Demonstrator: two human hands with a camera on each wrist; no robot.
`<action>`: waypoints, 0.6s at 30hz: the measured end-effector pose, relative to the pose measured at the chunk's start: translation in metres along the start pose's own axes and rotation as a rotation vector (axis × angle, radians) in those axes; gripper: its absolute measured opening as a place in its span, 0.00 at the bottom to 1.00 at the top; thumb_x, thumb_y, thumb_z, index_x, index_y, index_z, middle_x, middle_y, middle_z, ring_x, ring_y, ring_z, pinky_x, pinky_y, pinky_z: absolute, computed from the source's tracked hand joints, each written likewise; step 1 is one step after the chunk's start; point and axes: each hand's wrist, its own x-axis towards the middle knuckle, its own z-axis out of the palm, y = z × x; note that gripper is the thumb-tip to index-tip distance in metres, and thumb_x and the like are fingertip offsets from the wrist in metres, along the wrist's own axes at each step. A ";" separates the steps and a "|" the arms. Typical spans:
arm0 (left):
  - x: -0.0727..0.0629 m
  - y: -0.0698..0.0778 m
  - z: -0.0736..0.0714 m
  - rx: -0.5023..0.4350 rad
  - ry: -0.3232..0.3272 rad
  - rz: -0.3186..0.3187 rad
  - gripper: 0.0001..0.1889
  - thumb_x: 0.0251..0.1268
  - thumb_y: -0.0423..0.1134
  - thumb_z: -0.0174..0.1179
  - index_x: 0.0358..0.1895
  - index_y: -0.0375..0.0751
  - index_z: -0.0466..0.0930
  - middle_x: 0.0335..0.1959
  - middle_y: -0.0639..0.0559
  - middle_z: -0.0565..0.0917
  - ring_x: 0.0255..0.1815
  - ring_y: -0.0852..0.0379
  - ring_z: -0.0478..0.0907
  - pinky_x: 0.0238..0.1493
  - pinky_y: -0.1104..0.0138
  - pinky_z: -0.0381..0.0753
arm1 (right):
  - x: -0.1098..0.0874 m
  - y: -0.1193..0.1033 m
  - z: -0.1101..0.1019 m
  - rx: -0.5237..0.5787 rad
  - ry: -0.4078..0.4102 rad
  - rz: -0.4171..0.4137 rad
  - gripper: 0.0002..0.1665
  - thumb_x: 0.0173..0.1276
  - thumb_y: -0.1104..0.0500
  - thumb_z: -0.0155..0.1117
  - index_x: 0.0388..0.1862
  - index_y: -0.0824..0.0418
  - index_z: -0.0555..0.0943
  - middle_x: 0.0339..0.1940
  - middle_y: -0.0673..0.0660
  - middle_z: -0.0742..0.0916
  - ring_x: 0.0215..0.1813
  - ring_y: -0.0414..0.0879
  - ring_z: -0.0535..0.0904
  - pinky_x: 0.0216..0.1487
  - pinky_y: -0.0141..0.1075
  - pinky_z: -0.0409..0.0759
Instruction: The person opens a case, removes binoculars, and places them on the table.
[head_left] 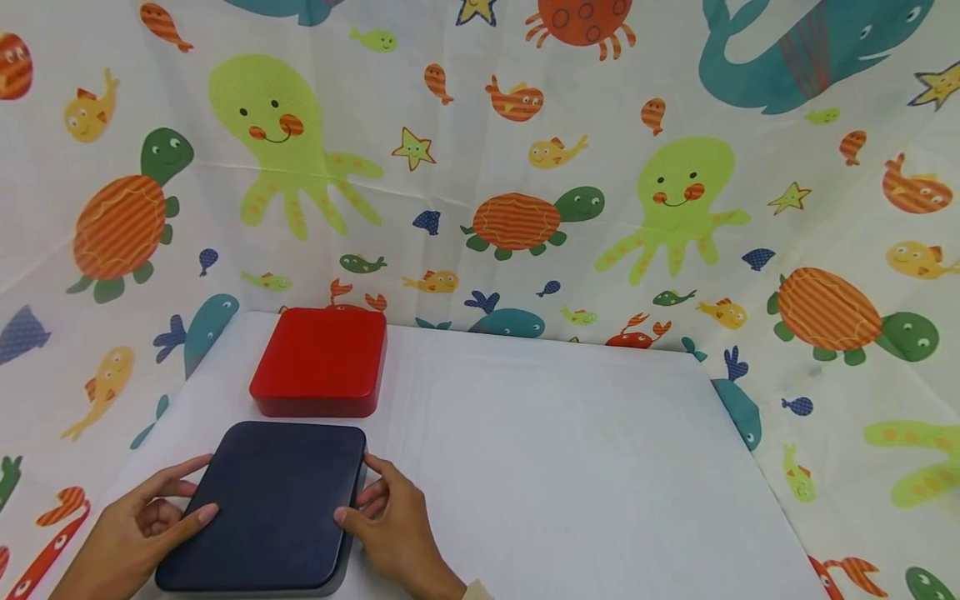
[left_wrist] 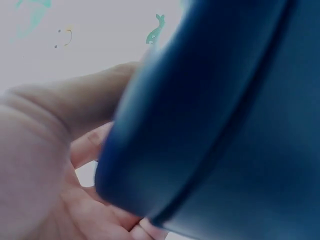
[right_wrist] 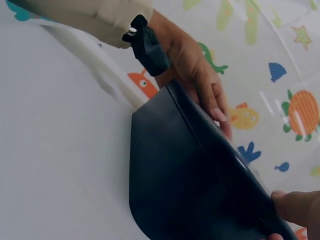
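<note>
A dark navy box (head_left: 270, 500) with rounded corners and a lid lies at the front left of the white table. My left hand (head_left: 146, 525) grips its left side, thumb laid over the lid's edge and fingers down along the wall. On the opposite side my right hand (head_left: 397, 517) holds the box by its right edge, thumb at the lid's rim. In the left wrist view the seam of the navy box (left_wrist: 225, 125) shows as a dark line below the lid. The right wrist view shows both hands at the lid of the navy box (right_wrist: 175, 165).
Just behind the navy box sits a red box (head_left: 322, 358) of similar shape, a little smaller in view. The white table (head_left: 570, 467) extends to the right. A cloth (head_left: 465, 167) printed with sea animals hangs behind and around the table.
</note>
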 end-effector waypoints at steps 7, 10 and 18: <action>-0.002 0.001 -0.001 -0.013 -0.007 -0.039 0.53 0.69 0.66 0.66 0.85 0.36 0.53 0.61 0.26 0.76 0.30 0.56 0.79 0.33 0.72 0.84 | -0.001 -0.001 0.001 0.055 0.014 0.020 0.42 0.61 0.61 0.83 0.74 0.45 0.78 0.35 0.43 0.84 0.35 0.33 0.80 0.37 0.25 0.82; -0.006 0.002 -0.001 -0.031 0.033 -0.037 0.52 0.69 0.65 0.67 0.85 0.37 0.54 0.59 0.29 0.77 0.29 0.55 0.79 0.32 0.72 0.83 | -0.001 -0.003 0.001 0.070 0.008 0.006 0.42 0.61 0.61 0.82 0.74 0.43 0.78 0.35 0.44 0.84 0.36 0.34 0.80 0.38 0.25 0.83; -0.016 0.008 0.001 -0.069 0.155 -0.007 0.47 0.71 0.60 0.68 0.83 0.38 0.59 0.56 0.34 0.77 0.25 0.55 0.76 0.27 0.72 0.78 | -0.004 -0.009 -0.003 0.111 -0.013 -0.002 0.43 0.62 0.62 0.82 0.74 0.39 0.78 0.37 0.45 0.85 0.36 0.34 0.82 0.39 0.25 0.85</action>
